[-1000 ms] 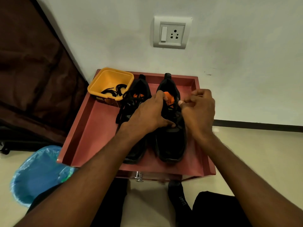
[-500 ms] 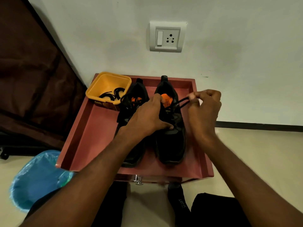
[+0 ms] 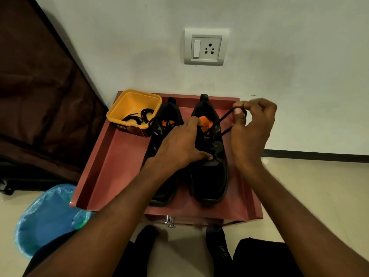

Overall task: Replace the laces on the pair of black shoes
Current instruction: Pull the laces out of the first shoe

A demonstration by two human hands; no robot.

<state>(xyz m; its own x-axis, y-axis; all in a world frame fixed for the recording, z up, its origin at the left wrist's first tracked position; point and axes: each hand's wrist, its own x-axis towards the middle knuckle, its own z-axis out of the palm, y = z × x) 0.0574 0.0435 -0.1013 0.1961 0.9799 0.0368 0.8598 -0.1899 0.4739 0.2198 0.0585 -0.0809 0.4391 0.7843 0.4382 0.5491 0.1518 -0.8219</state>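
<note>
Head view shows, far on your left, a blue plastic bin (image 3: 46, 218) on the floor. Next comes the red tray-top table (image 3: 119, 162). In its back left corner sits a square yellow plastic tub (image 3: 135, 100), and some loose black laces (image 3: 139, 116) lie curled inside it.

Beside the tub stands the left black shoe (image 3: 165, 124) with its orange inside, heel to the wall and toe toward you. Your left hand (image 3: 179, 148) rests on the right black shoe (image 3: 209, 176), its grip curled on the shoe's top to keep it from moving.

From that shoe's top holes a thin black lace (image 3: 221, 121) runs up and to the right. Your right hand (image 3: 253, 126) has its grip pinched on the lace loop, out past the shoe's right side. The right hand is the one on the lace, so I think pulling more to the right would slide it out of the holes. Both shoes point the long way, from the wall to you.
</note>
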